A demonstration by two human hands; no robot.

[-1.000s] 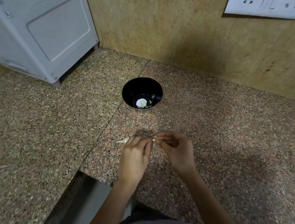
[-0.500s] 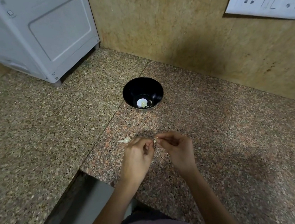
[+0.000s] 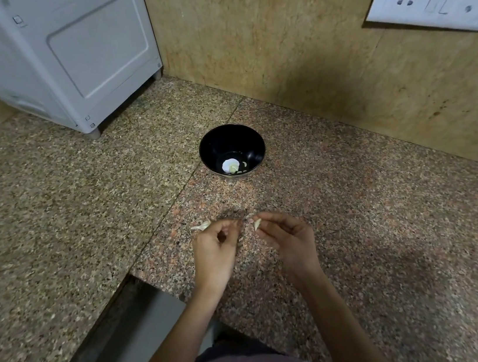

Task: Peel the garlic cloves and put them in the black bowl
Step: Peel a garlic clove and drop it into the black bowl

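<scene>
The right hand (image 3: 290, 235) pinches a garlic clove (image 3: 257, 223) at its fingertips. The left hand (image 3: 215, 247), just beside the grip, has curled fingers; I cannot tell whether it holds anything. The black bowl (image 3: 217, 142) sits beyond the grip, well apart.

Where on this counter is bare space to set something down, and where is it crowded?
Free: the countertop right of the right hand, up to the wall; also the left stretch before the white appliance. Crowded: around the hands, where a garlic piece lies beside the left hand and the right hand pinches a garlic clove; the black bowl stands beyond.
</scene>
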